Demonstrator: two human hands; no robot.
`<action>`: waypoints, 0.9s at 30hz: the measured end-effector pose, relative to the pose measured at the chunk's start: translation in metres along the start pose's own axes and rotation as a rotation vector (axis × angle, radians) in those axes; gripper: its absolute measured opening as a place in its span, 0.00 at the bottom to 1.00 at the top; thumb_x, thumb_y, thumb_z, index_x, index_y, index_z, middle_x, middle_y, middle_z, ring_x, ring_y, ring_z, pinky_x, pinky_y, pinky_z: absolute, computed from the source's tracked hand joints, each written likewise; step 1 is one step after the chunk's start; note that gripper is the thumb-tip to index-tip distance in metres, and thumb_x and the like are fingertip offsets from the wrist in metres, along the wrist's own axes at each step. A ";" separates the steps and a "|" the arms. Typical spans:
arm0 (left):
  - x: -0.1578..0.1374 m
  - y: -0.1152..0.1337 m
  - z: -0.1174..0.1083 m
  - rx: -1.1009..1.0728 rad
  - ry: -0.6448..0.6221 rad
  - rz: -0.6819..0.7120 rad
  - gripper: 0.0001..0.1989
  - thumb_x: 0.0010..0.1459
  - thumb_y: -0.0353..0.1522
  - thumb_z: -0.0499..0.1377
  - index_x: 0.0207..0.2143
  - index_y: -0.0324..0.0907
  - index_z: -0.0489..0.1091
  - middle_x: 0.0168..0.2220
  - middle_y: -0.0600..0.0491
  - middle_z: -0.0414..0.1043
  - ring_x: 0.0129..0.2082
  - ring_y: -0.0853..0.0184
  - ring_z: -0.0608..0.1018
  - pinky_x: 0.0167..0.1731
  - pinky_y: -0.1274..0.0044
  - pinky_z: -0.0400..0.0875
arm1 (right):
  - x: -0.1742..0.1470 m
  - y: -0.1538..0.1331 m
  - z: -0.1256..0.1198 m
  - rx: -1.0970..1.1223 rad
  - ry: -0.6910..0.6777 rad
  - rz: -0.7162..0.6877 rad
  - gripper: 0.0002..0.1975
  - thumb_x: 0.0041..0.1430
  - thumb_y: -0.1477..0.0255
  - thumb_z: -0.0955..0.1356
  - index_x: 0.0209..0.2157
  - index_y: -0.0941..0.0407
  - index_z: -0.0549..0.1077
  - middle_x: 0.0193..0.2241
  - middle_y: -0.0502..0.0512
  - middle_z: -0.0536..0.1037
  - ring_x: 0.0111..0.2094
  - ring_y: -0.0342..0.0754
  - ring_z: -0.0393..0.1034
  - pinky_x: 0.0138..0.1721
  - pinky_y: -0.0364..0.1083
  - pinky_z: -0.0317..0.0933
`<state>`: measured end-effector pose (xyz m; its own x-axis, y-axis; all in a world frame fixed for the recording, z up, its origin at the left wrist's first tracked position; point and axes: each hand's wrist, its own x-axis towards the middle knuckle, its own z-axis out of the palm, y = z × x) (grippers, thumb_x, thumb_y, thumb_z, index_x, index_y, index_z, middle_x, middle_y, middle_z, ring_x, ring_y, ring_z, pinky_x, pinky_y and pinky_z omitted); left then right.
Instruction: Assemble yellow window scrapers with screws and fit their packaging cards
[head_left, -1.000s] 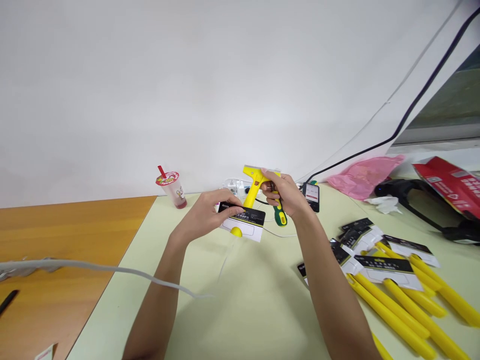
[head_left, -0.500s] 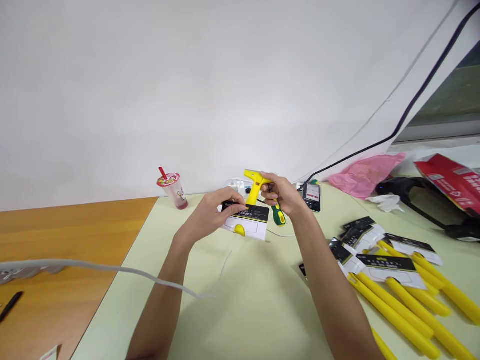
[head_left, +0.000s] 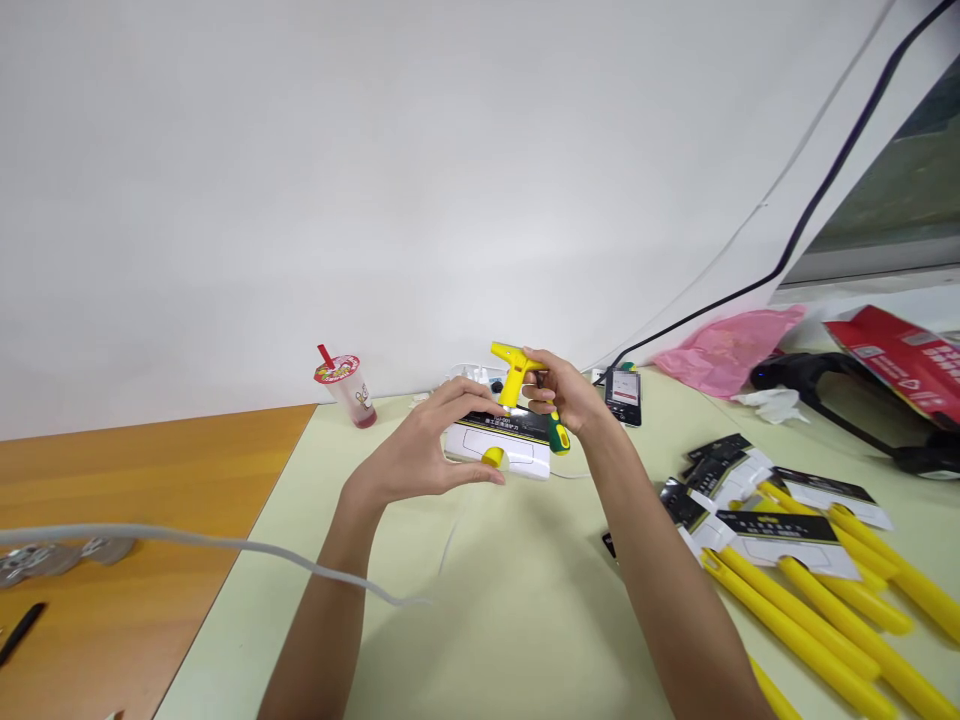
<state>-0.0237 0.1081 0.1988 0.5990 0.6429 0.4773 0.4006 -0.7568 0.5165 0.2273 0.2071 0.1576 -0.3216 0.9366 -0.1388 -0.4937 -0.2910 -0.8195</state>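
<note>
My left hand (head_left: 427, 440) grips a black-and-white printed card (head_left: 517, 455), its fingers over the top edge and the thumb along the lower edge. A rounded yellow piece (head_left: 493, 457) shows through a cutout in the card. My right hand (head_left: 559, 390) is closed on a yellow T-shaped scraper (head_left: 516, 372), held near its head. The scraper's lower part runs down to the card, and what lies behind the card is hidden. Below my right fingers a green-and-yellow handle (head_left: 559, 436) sticks out; whether the hand holds it I cannot tell.
Several yellow scraper handles (head_left: 814, 625) with printed cards (head_left: 784, 540) lie piled at the right. Behind them are a pink bag (head_left: 727, 350), a black frame-like object (head_left: 847, 425) and a red package (head_left: 904, 355). A phone-like device (head_left: 623, 395) and drink cup (head_left: 352, 393) stand near the wall. A grey cable (head_left: 262, 547) crosses the left.
My left hand has spread from pinching the card's top edge to spanning it, thumb now at the lower edge. The card has shifted slightly right; my right hand still holds the scraper.
</note>
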 end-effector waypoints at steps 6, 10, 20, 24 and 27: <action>-0.002 0.002 0.000 0.122 -0.019 0.015 0.28 0.64 0.38 0.75 0.64 0.52 0.73 0.65 0.43 0.73 0.67 0.49 0.73 0.64 0.54 0.75 | 0.000 -0.001 -0.001 0.011 -0.002 0.000 0.18 0.59 0.64 0.81 0.32 0.55 0.71 0.23 0.45 0.69 0.16 0.35 0.50 0.12 0.37 0.45; -0.002 0.003 0.000 0.161 -0.017 0.039 0.29 0.64 0.37 0.75 0.64 0.52 0.73 0.65 0.44 0.74 0.64 0.49 0.74 0.62 0.55 0.76 | 0.001 -0.001 -0.001 0.016 0.006 0.018 0.18 0.59 0.65 0.81 0.31 0.54 0.70 0.23 0.45 0.69 0.16 0.35 0.49 0.12 0.36 0.45; 0.000 0.003 0.004 0.229 0.064 0.113 0.22 0.69 0.25 0.66 0.62 0.52 0.74 0.60 0.44 0.76 0.61 0.53 0.77 0.56 0.61 0.80 | 0.003 0.003 -0.003 0.017 -0.011 0.034 0.19 0.57 0.64 0.81 0.32 0.55 0.69 0.23 0.44 0.69 0.16 0.34 0.50 0.12 0.35 0.45; 0.001 0.002 0.006 0.308 0.121 0.168 0.27 0.67 0.19 0.61 0.62 0.53 0.74 0.59 0.45 0.76 0.59 0.55 0.79 0.52 0.64 0.82 | 0.002 0.004 -0.001 0.028 -0.041 0.074 0.20 0.57 0.63 0.81 0.31 0.54 0.67 0.22 0.42 0.66 0.16 0.34 0.48 0.13 0.36 0.44; 0.001 0.001 0.008 0.348 0.174 0.210 0.30 0.66 0.16 0.59 0.62 0.53 0.75 0.57 0.45 0.77 0.56 0.56 0.80 0.52 0.65 0.81 | 0.002 0.005 0.002 0.050 -0.052 0.092 0.20 0.58 0.64 0.80 0.31 0.54 0.66 0.21 0.42 0.66 0.15 0.34 0.48 0.13 0.36 0.45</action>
<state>-0.0172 0.1076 0.1941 0.5788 0.4590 0.6740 0.5101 -0.8487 0.1399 0.2227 0.2068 0.1544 -0.4081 0.8946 -0.1822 -0.4993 -0.3858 -0.7758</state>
